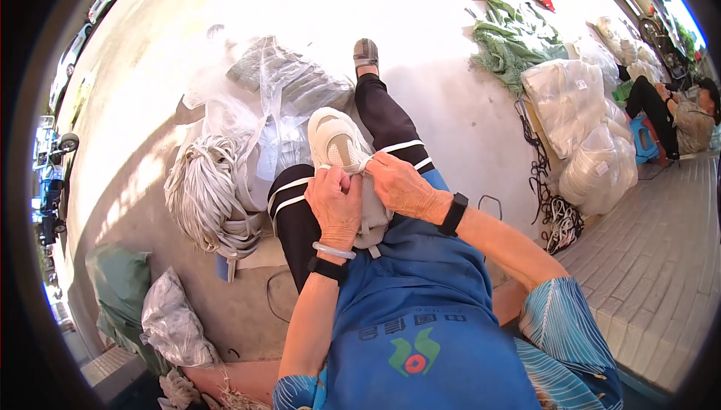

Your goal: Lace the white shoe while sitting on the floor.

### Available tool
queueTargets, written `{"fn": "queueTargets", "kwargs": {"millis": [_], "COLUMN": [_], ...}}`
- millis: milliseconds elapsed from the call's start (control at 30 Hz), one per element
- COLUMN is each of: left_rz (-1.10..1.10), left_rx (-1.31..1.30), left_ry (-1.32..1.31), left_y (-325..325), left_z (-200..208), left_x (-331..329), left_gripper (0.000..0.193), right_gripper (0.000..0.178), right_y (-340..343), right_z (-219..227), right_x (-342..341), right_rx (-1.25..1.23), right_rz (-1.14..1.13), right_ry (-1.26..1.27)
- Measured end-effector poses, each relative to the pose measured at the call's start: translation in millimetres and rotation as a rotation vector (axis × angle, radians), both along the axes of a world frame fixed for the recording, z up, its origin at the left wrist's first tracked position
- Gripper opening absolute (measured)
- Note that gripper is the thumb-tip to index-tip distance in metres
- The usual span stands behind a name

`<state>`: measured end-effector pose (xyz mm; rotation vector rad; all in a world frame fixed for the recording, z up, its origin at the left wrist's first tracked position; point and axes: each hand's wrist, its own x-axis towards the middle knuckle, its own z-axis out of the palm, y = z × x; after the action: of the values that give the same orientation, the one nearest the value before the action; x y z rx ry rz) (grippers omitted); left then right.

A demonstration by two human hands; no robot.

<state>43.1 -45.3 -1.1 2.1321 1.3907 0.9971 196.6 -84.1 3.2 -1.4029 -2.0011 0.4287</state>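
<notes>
Both hands, left hand (334, 200) and right hand (398, 185), pinch closed on a white sneaker's (338, 143) lace (366, 164); uneven pulling could slip it loose

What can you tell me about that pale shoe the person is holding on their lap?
The shoe is an off-white sneaker-style upper, seemingly of soft knit or mesh fabric, with a rounded toe pointing away from the wearer of the camera. It lies on the person's dark-trousered thigh above a blue apron. The left hand and right hand both pinch it near the laced opening, where a pale lace or strap crosses. Its rear part is hidden beneath the hands.
</notes>
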Motion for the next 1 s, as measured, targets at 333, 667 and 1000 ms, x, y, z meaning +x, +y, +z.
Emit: {"fn": "queueTargets", "kwargs": {"millis": [333,667,1000], "left_rz": [-0.151,-0.190,-0.306], "left_rx": [0.081,0.148,-0.101], "left_ry": [0.126,0.214,0.031], "left_y": [-13,-8,16], "left_z": [9,13,5], "left_x": [-12,-1,-32], "left_gripper": [0.019,0.013,0.015], "right_gripper": [0.019,0.023,0.019], "right_y": [-11,-17,5], "right_z": [-4,8,26], "right_x": [-16,-13,-24], "right_rx": [-0.022,-0.194,0.155], "right_rz": [-0.145,-0.246,-0.046], "right_ry": [0.073,0.109,-0.251]}}
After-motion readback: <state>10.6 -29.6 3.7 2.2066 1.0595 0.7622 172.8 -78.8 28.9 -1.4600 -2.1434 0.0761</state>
